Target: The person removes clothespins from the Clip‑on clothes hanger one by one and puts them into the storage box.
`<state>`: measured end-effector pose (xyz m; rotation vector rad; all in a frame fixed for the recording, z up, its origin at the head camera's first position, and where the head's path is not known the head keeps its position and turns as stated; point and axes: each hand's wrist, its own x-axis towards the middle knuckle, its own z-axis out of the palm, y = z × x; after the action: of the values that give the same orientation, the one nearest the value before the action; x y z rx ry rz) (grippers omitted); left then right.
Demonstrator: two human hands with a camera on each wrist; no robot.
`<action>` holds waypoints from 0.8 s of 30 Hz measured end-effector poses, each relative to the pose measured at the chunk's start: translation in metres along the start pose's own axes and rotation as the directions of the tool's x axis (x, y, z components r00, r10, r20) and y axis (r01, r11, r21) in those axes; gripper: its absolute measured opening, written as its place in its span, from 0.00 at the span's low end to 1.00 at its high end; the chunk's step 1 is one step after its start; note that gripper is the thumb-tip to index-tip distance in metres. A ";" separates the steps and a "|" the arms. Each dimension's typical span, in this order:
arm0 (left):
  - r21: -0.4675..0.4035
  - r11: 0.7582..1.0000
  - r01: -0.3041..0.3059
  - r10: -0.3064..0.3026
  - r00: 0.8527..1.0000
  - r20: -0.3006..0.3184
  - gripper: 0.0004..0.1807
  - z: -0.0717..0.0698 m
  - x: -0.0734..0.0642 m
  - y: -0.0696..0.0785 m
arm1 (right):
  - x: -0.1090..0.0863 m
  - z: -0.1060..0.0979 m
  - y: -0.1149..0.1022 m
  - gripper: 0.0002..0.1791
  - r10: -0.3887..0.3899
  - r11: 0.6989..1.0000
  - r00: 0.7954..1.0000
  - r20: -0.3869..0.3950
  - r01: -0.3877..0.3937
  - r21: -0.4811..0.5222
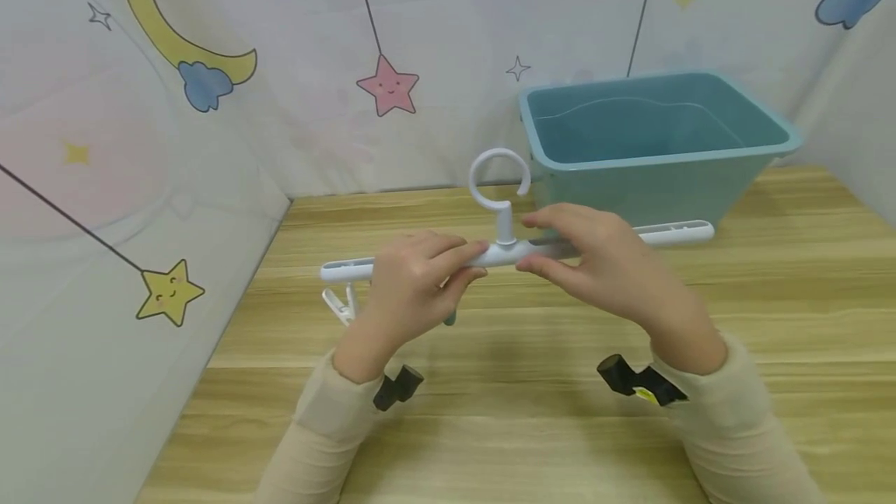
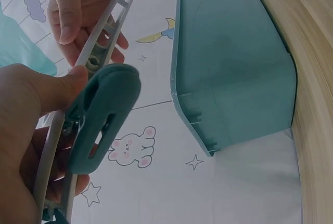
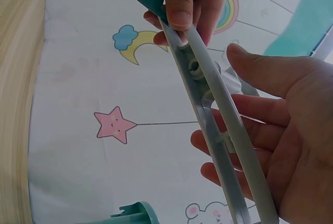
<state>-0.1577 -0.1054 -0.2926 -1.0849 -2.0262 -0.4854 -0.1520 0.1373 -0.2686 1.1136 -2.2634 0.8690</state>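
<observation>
A white plastic clothes hanger [image 1: 677, 234] is held up above the table, roughly level, with its round hook [image 1: 476, 177] on top. My left hand [image 1: 416, 278] grips the bar just left of the hook, thumb on the near side. On the right, my right hand [image 1: 609, 259] lies around the bar; its thumb stands apart from the bar in the right wrist view and the fingers reach loosely behind it. A teal clip [image 2: 112, 99] hangs from the bar at my left hand. Further left dangles a white clip [image 1: 341, 304], partly hidden by that hand.
A teal plastic bin [image 1: 651, 185] stands at the back right of the wooden table [image 1: 525, 442], behind the hanger's right arm. White fabric walls [image 1: 301, 37] printed with stars and moons close in the back and the left side.
</observation>
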 end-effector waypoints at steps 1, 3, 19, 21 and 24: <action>0.003 1.000 -0.001 0.001 1.000 0.001 0.12 0.000 0.000 0.000 | 0.000 0.001 0.000 0.24 0.008 1.000 1.000 0.009 -0.008 -0.010; 0.008 1.000 0.000 0.000 1.000 0.003 0.12 0.001 0.000 0.001 | 0.000 0.001 -0.001 0.24 0.024 0.999 0.999 0.024 -0.023 -0.029; 0.012 1.000 -0.001 0.001 1.000 0.021 0.12 0.003 0.000 0.005 | 0.002 0.009 -0.004 0.17 0.105 0.985 0.989 0.106 -0.089 -0.151; 0.015 1.000 -0.001 0.000 1.000 0.022 0.12 0.003 0.000 0.005 | 0.002 0.009 -0.004 0.16 0.097 0.985 0.990 0.099 -0.080 -0.155; 0.018 1.000 -0.001 0.000 1.000 0.018 0.12 0.004 0.001 0.006 | 0.002 0.010 -0.003 0.15 0.064 0.984 0.995 0.077 -0.050 -0.172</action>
<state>-0.1550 -0.0995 -0.2945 -1.0825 -2.0423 -0.4576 -0.1520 0.1280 -0.2732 1.0292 -2.3964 0.6484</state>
